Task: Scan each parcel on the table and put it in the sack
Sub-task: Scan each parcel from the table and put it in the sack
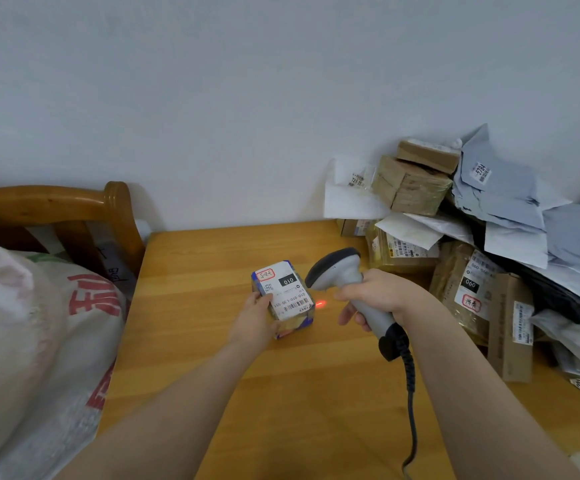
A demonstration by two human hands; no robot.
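Note:
A small box parcel (287,296) with a white shipping label on top sits over the middle of the wooden table (212,271). My left hand (254,320) grips its near left side. My right hand (377,295) holds a grey handheld barcode scanner (342,271) just right of the parcel, its head aimed down toward the label. A red laser dot (320,304) lands on the table beside the parcel's right edge. The white woven sack (39,341) with red characters bulges at the left, off the table's left edge.
A tall heap of parcels (472,244), brown boxes and grey and white mailers, fills the table's right side up to the wall. A wooden chair back (74,209) stands behind the sack. The scanner's black cable (411,403) runs toward the near edge.

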